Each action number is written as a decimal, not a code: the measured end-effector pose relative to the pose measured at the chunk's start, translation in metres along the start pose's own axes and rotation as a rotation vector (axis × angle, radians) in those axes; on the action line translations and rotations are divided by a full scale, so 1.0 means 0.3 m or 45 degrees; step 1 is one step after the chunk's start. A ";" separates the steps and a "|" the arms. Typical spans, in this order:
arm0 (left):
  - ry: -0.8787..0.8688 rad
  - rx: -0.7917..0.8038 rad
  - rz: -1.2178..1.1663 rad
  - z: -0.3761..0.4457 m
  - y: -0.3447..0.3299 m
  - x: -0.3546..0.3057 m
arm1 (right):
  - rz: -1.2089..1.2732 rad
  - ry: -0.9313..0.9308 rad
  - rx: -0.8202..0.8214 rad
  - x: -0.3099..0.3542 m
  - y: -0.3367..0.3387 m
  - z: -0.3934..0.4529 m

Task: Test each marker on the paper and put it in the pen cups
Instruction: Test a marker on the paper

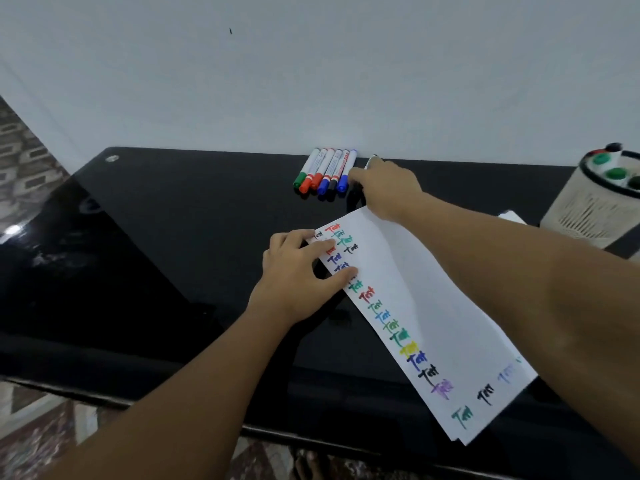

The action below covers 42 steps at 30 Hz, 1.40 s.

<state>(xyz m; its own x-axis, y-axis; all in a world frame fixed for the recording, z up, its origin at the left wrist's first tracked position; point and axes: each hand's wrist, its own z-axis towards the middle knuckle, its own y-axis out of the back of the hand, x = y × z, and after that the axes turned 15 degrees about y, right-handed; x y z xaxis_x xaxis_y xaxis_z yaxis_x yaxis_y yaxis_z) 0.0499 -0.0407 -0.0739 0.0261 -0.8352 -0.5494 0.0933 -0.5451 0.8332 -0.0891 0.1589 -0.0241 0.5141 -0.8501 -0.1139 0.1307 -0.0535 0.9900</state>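
On the black counter, the left hand presses flat, fingers straight, on the paper. The right hand grips one marker beside six markers lying in a row. The pen cup stands at right.

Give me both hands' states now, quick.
Left hand: open, fingers flat on the paper.
Right hand: gripping a marker beside the marker row.
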 end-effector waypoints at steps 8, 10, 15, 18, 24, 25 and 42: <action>-0.014 -0.036 0.007 0.001 0.007 0.000 | -0.211 0.247 -0.295 0.001 0.048 -0.053; -0.014 -0.054 -0.004 0.002 0.009 -0.003 | -0.086 0.269 -0.319 0.026 0.085 -0.094; -0.022 -0.064 -0.102 0.001 0.020 -0.011 | 0.130 0.252 -0.233 0.093 0.134 -0.225; -0.026 -0.079 -0.136 -0.006 0.026 -0.019 | 0.221 0.186 -0.073 0.122 0.116 -0.285; -0.144 -0.094 -0.075 -0.023 0.029 -0.024 | 0.049 0.275 -0.021 0.154 0.113 -0.370; -0.173 -0.100 -0.067 -0.025 0.029 -0.023 | 0.043 0.282 -0.032 0.160 0.116 -0.378; -0.101 -0.202 -0.041 -0.008 0.016 -0.011 | 0.952 -0.050 -0.117 0.175 0.150 -0.454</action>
<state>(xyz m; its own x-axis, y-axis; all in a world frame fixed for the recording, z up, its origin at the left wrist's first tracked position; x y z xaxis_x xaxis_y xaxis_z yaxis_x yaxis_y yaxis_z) 0.0526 -0.0405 -0.0683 -0.0576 -0.8239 -0.5638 0.2490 -0.5587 0.7911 0.0594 0.1833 0.0031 0.4629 -0.6611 0.5905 -0.1701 0.5875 0.7911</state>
